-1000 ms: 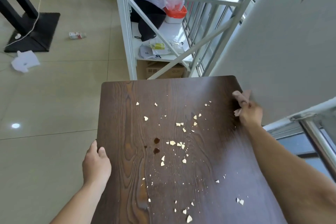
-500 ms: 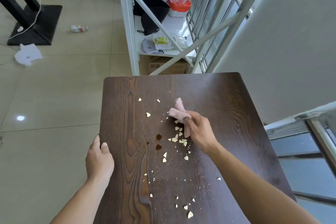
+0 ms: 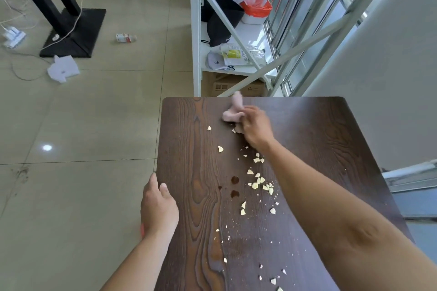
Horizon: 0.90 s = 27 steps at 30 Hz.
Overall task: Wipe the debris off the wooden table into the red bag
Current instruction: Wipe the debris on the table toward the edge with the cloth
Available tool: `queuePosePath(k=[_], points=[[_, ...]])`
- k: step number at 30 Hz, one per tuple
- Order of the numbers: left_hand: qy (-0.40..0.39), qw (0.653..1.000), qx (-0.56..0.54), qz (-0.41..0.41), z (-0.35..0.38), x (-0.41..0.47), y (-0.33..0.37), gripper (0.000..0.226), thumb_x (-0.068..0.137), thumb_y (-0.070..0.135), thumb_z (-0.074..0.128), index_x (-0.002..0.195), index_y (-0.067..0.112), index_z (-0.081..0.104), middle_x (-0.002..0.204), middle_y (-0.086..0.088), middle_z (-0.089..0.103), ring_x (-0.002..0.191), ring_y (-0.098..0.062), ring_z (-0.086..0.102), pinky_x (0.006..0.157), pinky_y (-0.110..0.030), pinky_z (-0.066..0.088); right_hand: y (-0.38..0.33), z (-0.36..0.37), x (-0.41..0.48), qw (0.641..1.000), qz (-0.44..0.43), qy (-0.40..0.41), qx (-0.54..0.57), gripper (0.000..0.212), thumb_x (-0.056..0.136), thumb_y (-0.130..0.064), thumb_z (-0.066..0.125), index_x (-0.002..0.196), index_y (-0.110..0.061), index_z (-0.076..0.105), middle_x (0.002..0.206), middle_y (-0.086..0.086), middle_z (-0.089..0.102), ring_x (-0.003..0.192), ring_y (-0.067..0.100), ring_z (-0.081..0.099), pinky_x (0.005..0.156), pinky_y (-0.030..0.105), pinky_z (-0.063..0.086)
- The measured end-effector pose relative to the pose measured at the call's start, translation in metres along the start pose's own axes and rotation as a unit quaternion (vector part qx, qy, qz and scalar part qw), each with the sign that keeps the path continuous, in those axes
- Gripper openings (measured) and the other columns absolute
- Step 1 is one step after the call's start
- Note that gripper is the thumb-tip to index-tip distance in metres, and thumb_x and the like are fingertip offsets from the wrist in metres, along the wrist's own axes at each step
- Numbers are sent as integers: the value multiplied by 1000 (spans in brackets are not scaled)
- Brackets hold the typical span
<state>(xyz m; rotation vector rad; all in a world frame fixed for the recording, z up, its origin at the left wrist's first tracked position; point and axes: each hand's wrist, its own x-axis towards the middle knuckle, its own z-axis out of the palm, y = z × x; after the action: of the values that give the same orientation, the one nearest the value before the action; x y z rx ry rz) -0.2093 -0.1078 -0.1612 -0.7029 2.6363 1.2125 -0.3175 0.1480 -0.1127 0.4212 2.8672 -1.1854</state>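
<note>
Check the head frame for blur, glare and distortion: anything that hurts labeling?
Head view: the pink cloth in the right hand is smeared by motion blur; the left hand at the table edge looks sharp, as do the crumbs. One small glare spot on the floor tiles. Wide-angle bending shows in the white rack and the table sides.

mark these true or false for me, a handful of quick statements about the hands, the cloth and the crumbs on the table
1. The right hand holds a crumpled pink cloth near the far edge of the dark wooden table. True.
2. The left hand grips a spray bottle. False: it rests on the table's left edge, no bottle.
3. Pale crumbs of debris lie scattered on the table. True.
4. The table has been wiped clean. False: crumbs and dark brown spots remain.
5. A small carton lies on the tiled floor. True.
</note>
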Motion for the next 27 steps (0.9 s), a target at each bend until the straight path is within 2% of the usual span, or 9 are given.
queuePosePath(k=[4,8,11,13,16,18,19,23,27], points=[[-1,1000,6,-3,-1,-2,4,48,103,20,33,150,10,36,155,-13,43,140,-35,43,110,-43,34,-13,23,-26,987,-117,-81,-71,33,91,8,53,113,0,76,128,13,69,114,28,63,98,37,51],[1,1000,14,3,0,-4,6,48,103,20,32,150,9,36,153,-14,44,138,-36,45,108,-45,36,-5,13,-73,978,-123,-163,-39,33,93,6,52,108,-10,77,123,2,72,114,16,63,97,30,48],[-3,1000,26,6,1,-4,5,48,103,21,32,150,10,36,153,-15,44,137,-38,45,107,-48,36,-1,-42,-98,977,14,-57,207,29,97,-2,59,99,-23,79,97,-15,77,87,-2,69,76,18,55],[-2,999,35,10,1,-4,4,48,103,20,32,150,10,36,152,-17,45,136,-41,45,107,-51,36,11,-93,-111,960,61,70,264,26,94,-6,65,95,-27,80,86,-17,79,79,-3,68,67,15,55],[0,999,46,13,1,-3,3,48,103,20,32,149,9,37,151,-19,46,134,-43,45,106,-53,36,55,-161,-130,963,87,195,167,17,91,-22,70,93,-36,80,85,-18,78,80,-8,69,66,11,53],[0,999,49,14,2,-2,1,48,103,20,32,149,8,36,150,-21,46,133,-45,46,106,-53,36,104,-181,-134,967,140,208,31,15,94,-28,65,94,-37,77,89,-8,79,91,10,74,74,27,57],[2,999,51,15,3,-2,1,48,103,20,31,149,9,36,149,-21,46,133,-45,46,106,-54,36,127,-184,-137,966,164,197,-19,15,96,-27,62,97,-31,77,89,0,77,93,22,74,76,35,55],[3,998,57,17,3,-1,-2,49,103,20,30,150,8,35,150,-20,44,134,-45,44,106,-54,35,169,-146,-146,962,176,172,-119,31,95,-7,49,111,0,74,100,22,71,100,44,66,79,37,46],[8,998,61,23,4,-2,-2,48,103,19,30,150,7,35,150,-22,45,133,-46,44,106,-54,35,106,-72,-146,972,119,195,-56,26,88,7,54,95,-2,78,94,12,74,87,19,69,70,26,42]])
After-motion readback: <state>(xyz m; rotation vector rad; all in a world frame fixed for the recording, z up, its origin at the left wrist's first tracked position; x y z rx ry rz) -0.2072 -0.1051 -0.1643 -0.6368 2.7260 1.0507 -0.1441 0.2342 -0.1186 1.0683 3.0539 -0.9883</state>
